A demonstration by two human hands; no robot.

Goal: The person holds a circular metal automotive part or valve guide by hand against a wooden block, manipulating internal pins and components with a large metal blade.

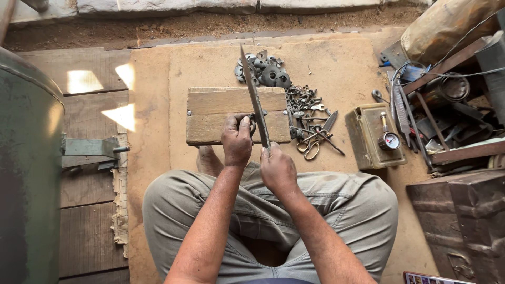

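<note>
— Knees (263,210) in grey trousers are closest; what do both hands do?
— Left hand (236,141) pinches a small dark piece on the wooden block (221,115). Right hand (278,169) is closed around the handle end of a long metal file (256,100), just before the block.
— And the file?
— It lies slanted over the block; scissors (311,143) and washers (265,72) are right of and behind the block
</note>
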